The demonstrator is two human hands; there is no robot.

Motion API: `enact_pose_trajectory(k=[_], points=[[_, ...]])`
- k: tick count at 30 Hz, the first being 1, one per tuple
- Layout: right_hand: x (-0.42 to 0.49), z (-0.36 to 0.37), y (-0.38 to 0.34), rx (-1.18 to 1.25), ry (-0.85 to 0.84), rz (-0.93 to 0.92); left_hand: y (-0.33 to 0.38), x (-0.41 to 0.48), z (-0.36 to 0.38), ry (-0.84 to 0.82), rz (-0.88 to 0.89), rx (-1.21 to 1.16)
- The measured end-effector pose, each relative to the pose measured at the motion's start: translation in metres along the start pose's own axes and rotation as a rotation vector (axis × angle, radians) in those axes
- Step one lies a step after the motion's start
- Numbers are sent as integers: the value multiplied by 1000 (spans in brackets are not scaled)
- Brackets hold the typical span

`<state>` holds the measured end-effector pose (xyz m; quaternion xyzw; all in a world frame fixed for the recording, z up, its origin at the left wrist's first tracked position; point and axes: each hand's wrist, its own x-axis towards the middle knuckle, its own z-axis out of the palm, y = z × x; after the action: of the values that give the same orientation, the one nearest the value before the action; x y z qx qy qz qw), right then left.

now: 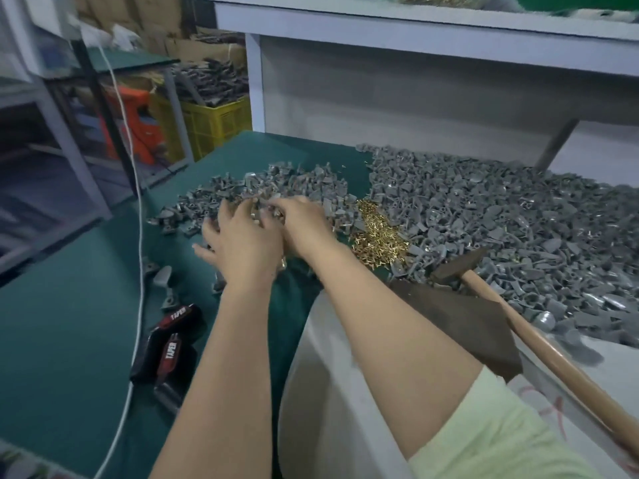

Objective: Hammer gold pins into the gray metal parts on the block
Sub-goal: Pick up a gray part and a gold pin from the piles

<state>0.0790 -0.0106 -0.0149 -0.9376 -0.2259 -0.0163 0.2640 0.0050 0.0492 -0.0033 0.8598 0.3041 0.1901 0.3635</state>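
On the green table (pixel 69 323), both hands dug into the small heap of gray metal parts (pixel 193 202), likely to pick the next one, so the wooden-handled hammer (pixel 539 347) lay idle by the pile of tiny gold pins (pixel 377 236). The left hand (pixel 242 247) lay spread and loose, holding nothing. The right hand (pixel 301 223) bent its fingers into the heap, and I could not tell if it held a part.

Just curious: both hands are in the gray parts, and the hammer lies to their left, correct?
No. The head view shows the hammer to their right, beside the gold pins. The left hand and right hand are in the gray parts.
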Motion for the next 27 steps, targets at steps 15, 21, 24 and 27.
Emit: enact_pose_trajectory(k=[15, 21, 24, 27], points=[[32, -28, 8, -169, -433, -73, -3, 13, 37, -139, -27, 46], [-23, -72, 16, -177, -468, -76, 2, -17, 21, -295, -131, -375], [-43, -70, 12, -144, -294, -30, 4, -25, 7, -166, -47, -430], [-56, -49, -14, -43, -210, -105, 4, -22, -12, -7, -19, -528]])
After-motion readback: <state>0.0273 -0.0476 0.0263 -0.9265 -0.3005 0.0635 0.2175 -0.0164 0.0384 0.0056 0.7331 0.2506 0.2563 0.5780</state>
